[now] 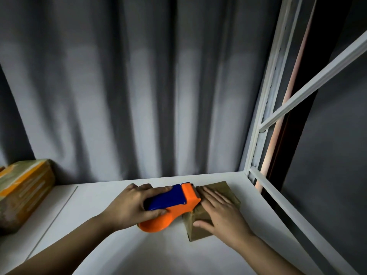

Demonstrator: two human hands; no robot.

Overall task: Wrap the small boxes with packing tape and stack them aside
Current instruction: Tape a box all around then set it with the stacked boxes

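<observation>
Left hand (132, 207) grasps the dispenser (172, 205), thumb along its near side, fingers wrapped over the blue body, and the orange nose sits right at the left edge of the box (213, 205). The dispenser's rounded orange tail rests on the shelf (139, 253), just beside the box's near left corner. Right hand (222, 214) lies flat and released on top of the box, fingers straight and spread, pointing toward the dispenser's nose, thumb stretched along the near top edge. The box is small, brown, glossy with tape, and sits on the white shelf right of centre, turned a little so one corner points back toward the frame (264, 120). Both forearms come in from the bottom, bare. Far left, a bigger parcel (21, 193) in brown and orange wrapping sits at the shelf's edge, well apart from the box and partly cut off by the view. Behind it all hangs a grey curtain (119, 86) in deep folds. The white metal frame rises at the right back corner, a rail slanting across the upper right
</observation>
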